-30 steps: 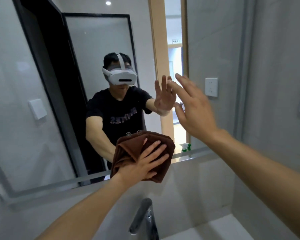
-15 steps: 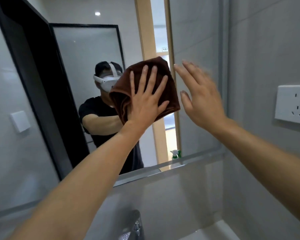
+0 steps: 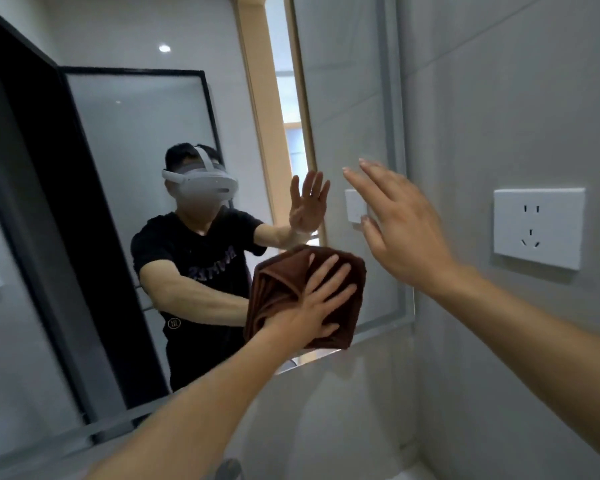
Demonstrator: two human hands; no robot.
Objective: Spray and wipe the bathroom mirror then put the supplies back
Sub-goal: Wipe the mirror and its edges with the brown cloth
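Both hands are up at the mirror (image 3: 343, 116). One is the left hand (image 3: 314, 304), which lies flat with its fingers spread and presses a folded brown cloth (image 3: 284, 292) on the glass. This cloth sits low on the right part of the mirror, just above the bottom edge. Up and to the right is the right hand (image 3: 400, 233), with its fingers straight and loose, holding nothing. It is near the right side of the glass, but I cannot tell if it touches it.

What could go wrong? I think the cloth could slip. The left hand only pushes on it and does not grab it, so if the push gets soft, the cloth may fall down toward the tap (image 3: 227, 471) near the bottom. The folds on its left side look loose, so they could flop open and wipe badly.

If the bare hand leans on the glass, it may leave finger marks on a clean spot, which would then need a wipe again.

A wall socket (image 3: 539, 228) is on the right wall, just past the mirror. A wet cloth swung too far right could get water close to it, and that would not be safe.

No spray bottle shows right now, so I cannot say where it is.
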